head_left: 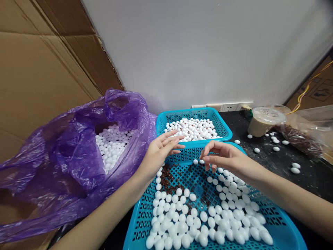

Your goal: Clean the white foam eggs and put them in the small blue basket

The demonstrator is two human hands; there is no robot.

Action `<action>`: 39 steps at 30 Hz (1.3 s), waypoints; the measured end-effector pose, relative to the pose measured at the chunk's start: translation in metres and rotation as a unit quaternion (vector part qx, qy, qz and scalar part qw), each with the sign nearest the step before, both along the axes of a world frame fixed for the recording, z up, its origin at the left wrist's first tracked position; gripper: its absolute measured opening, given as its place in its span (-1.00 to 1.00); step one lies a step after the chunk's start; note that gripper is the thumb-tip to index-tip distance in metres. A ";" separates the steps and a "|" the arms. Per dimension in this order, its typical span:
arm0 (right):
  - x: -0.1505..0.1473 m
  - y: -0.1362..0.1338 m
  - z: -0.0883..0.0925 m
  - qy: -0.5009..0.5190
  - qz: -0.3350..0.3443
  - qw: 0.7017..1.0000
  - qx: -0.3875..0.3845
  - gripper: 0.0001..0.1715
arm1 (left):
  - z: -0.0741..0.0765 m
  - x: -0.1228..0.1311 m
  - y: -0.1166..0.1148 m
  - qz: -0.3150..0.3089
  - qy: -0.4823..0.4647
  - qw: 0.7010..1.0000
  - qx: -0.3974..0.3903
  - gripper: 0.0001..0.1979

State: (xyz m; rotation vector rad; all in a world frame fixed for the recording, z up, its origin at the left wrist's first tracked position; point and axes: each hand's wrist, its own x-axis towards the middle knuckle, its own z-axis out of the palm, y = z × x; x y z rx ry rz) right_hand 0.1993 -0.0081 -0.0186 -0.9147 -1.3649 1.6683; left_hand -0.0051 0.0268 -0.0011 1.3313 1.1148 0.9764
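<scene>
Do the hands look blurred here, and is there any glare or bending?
In the head view, the left hand and right hand look fairly sharp; bright glints streak the crinkled purple bag; the pale wall dims toward the upper right; the front basket flares toward the bottom edge, probably wide-lens stretching.

Your near basket (199, 190) is smooth, perforated plastic, and your white ovals (174, 227) look smooth with a soft sheen; the purple bag (78, 152) is thin, crinkled, glossy film, the cardboard (39, 69) matt, the wall (195, 52) smooth
</scene>
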 end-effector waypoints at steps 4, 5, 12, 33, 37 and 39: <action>0.001 -0.002 -0.004 -0.122 -0.006 0.989 0.085 -0.88 | -0.004 0.000 -0.009 -0.149 0.132 0.975 0.103 -0.85; 0.001 -0.004 -0.005 -0.168 -0.005 0.979 0.117 -0.91 | -0.005 0.001 -0.012 -0.187 0.173 0.959 0.125 -0.86; -0.001 -0.016 -0.015 -0.444 0.046 0.860 0.248 -0.77 | -0.009 0.001 -0.019 -0.193 0.324 0.899 0.223 -0.85; -0.002 -0.017 -0.018 -0.473 0.074 0.838 0.263 -0.86 | -0.009 0.001 -0.027 -0.115 0.700 0.678 0.192 -0.71; -0.002 -0.016 -0.019 -0.469 0.076 0.840 0.262 -0.86 | -0.011 0.001 -0.026 -0.142 0.686 0.689 0.188 -0.77; -0.002 -0.017 -0.018 -0.468 0.076 0.841 0.262 -0.86 | -0.012 0.001 -0.027 -0.163 0.662 0.705 0.197 -0.79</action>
